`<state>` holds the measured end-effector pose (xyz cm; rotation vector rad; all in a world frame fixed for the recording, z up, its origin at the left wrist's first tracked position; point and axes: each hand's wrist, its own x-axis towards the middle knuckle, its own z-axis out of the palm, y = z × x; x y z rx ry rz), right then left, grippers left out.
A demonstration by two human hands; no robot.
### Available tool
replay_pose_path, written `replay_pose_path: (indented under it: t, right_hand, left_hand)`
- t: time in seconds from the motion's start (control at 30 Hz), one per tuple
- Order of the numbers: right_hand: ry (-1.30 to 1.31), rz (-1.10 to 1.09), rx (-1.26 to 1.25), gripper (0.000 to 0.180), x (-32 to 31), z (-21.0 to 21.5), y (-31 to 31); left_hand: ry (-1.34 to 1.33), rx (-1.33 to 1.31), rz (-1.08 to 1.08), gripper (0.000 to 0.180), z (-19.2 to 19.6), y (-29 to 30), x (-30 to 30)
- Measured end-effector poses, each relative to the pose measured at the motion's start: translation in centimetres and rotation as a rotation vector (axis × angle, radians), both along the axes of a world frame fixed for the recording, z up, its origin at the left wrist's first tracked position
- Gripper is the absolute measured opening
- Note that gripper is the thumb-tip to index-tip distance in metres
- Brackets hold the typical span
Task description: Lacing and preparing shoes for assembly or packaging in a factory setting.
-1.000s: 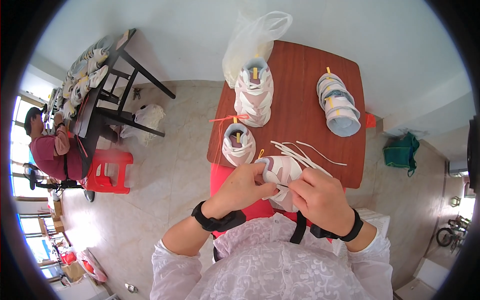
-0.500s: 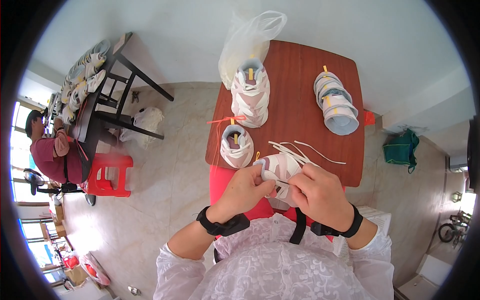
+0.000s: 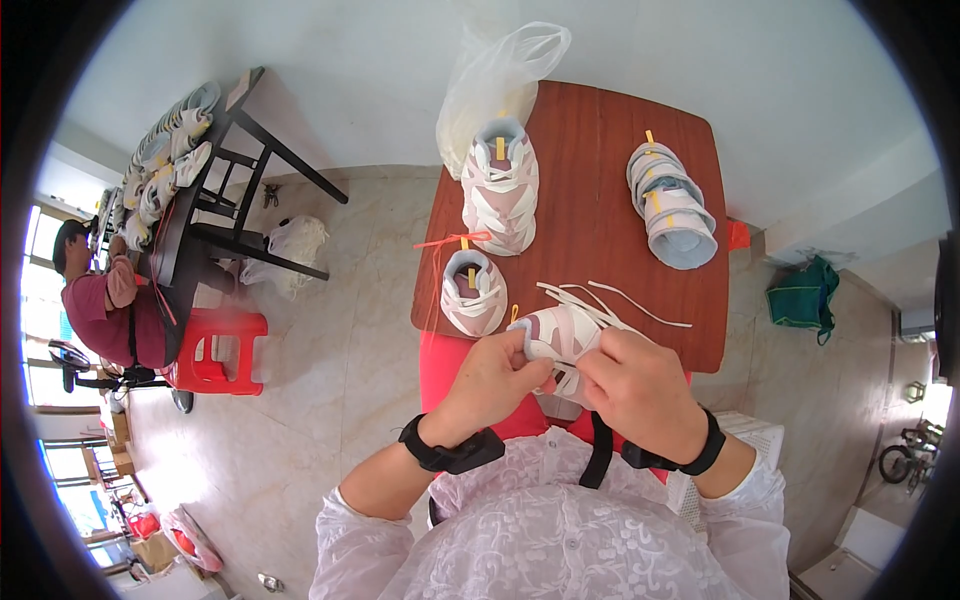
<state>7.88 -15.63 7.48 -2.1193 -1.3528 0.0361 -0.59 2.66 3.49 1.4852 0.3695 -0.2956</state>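
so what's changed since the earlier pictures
Very little: the left hand, most clearly at its wrist, has eased slightly right and toward the body; the whole view shifted a little. No grip was visibly taken or released: it still holds the pink-and-white shoe, with the right hand at it. The white laces stayed on the table.

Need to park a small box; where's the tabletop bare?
Bare tabletop lies between the pink-white shoes and stacked uppers, from far edge to loose laces. Crowded: the left side, and the near edge around the left hand, right hand and held shoe.
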Motion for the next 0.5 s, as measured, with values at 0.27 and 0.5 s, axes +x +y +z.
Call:
replay_pose_path:
  t: [0.27,0.5]
  right_hand:
    - [-0.121,-0.001,-0.096,0.011,-0.3,-1.4,0.4]
    - [-0.278,-0.019,-0.148,0.011,-1.6,-2.6,0.8]
  left_hand:
    - [-0.06,0.128,0.127,0.02,-1.3,-1.5,-0.2]
    - [-0.235,0.327,0.304,0.011,-2.8,-2.9,0.3]
